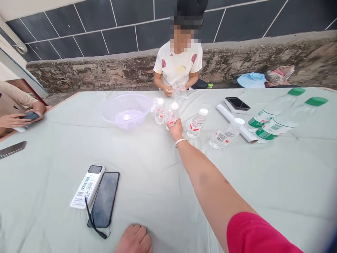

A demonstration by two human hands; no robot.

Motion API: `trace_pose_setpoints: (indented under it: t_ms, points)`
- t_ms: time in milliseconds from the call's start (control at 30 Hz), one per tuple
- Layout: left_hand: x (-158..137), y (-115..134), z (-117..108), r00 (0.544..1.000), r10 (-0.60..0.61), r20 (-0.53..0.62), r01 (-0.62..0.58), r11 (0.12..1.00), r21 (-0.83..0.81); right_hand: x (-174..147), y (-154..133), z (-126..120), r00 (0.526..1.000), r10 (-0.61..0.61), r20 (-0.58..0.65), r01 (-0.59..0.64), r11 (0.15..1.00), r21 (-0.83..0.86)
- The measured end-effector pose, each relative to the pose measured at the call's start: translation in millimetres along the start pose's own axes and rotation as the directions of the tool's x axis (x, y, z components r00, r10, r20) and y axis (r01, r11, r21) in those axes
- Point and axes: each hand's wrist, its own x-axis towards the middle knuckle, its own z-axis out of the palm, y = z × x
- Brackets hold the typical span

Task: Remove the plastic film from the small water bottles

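Note:
My right hand [175, 130] is stretched far across the table, its fingers wrapped round the lower part of a small water bottle [173, 112] with a white cap and a red-and-white label. Left of it stands a similar bottle [159, 112]. To the right are a third bottle [197, 123] and a fourth one [225, 135], both looking slanted in this wide view. A translucent purple basin [106, 113] sits left of the bottles. At the near edge my left hand [134, 239] rests on the cloth, closed in a fist, with nothing visible in it.
Two large green-capped bottles [275, 128] stand at right beside a white paper roll [247, 134] and a phone [238, 103]. A power bank [85, 188] and another phone [105, 200] lie near left. Opposite sits a person [180, 65] handling transparent plastic; another person's hands [15, 119] hold a phone.

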Motion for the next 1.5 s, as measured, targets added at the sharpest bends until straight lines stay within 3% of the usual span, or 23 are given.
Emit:
trace_pose_setpoints:
  t_ms: [100, 267, 333, 433, 500, 600, 700, 800, 933, 1067, 1133, 1200, 1300, 1400, 1500]
  points:
    - [3, -1, -13, 0.994, -0.041, 0.105, 0.048, 0.996, -0.071, -88, 15, -19, 0.996, -0.049, 0.070, 0.048, 0.999, 0.014]
    - [12, -1, -28, 0.962, -0.103, 0.254, 0.131, 0.987, -0.095, -259, 61, -70, 0.938, -0.203, 0.279, 0.171, 0.976, 0.135]
    - [16, -2, -31, 0.949, -0.115, 0.294, 0.146, 0.986, -0.084, -307, 76, -88, 0.911, -0.233, 0.340, 0.167, 0.963, 0.213]
    - [19, -1, -35, 0.927, -0.190, 0.322, 0.218, 0.975, -0.051, -345, 87, -108, 0.863, -0.271, 0.426, 0.091, 0.914, 0.396]
    - [19, 3, -38, 0.905, -0.262, 0.334, 0.296, 0.954, -0.052, -353, 88, -116, 0.824, -0.249, 0.509, 0.013, 0.906, 0.423]
    - [18, 17, -39, 0.867, -0.364, 0.341, 0.424, 0.897, -0.122, -353, 83, -127, 0.788, -0.099, 0.607, -0.013, 0.984, 0.178]
    - [18, 41, -36, 0.846, -0.422, 0.325, 0.507, 0.825, -0.248, -355, 81, -140, 0.837, 0.034, 0.546, 0.077, 0.981, -0.180]
    - [24, 68, -28, 0.837, -0.441, 0.323, 0.543, 0.741, -0.395, -361, 87, -150, 0.903, 0.057, 0.425, 0.124, 0.915, -0.385]
    - [38, 92, -16, 0.848, -0.437, 0.301, 0.526, 0.614, -0.588, -368, 98, -151, 0.949, 0.041, 0.311, 0.079, 0.929, -0.362]
    - [45, 92, -11, 0.807, -0.531, 0.258, 0.521, 0.436, -0.734, -370, 92, -134, 0.927, 0.066, 0.369, 0.044, 0.958, -0.282]
    - [42, 86, -10, 0.786, -0.554, 0.276, 0.537, 0.390, -0.748, -368, 84, -126, 0.922, 0.058, 0.382, 0.058, 0.957, -0.285]
    - [38, 81, -11, 0.764, -0.571, 0.300, 0.568, 0.376, -0.732, -363, 78, -124, 0.927, 0.040, 0.373, 0.080, 0.951, -0.300]
    - [34, 80, -12, 0.730, -0.606, 0.316, 0.607, 0.363, -0.707, -347, 83, -141, 0.948, 0.015, 0.317, 0.098, 0.936, -0.337]
    - [38, 84, -15, 0.716, -0.622, 0.316, 0.630, 0.381, -0.677, -330, 106, -171, 0.987, 0.020, 0.157, 0.053, 0.893, -0.447]
    - [41, 87, -18, 0.709, -0.628, 0.320, 0.645, 0.395, -0.654, -324, 134, -195, 0.980, 0.121, 0.155, -0.014, 0.831, -0.556]
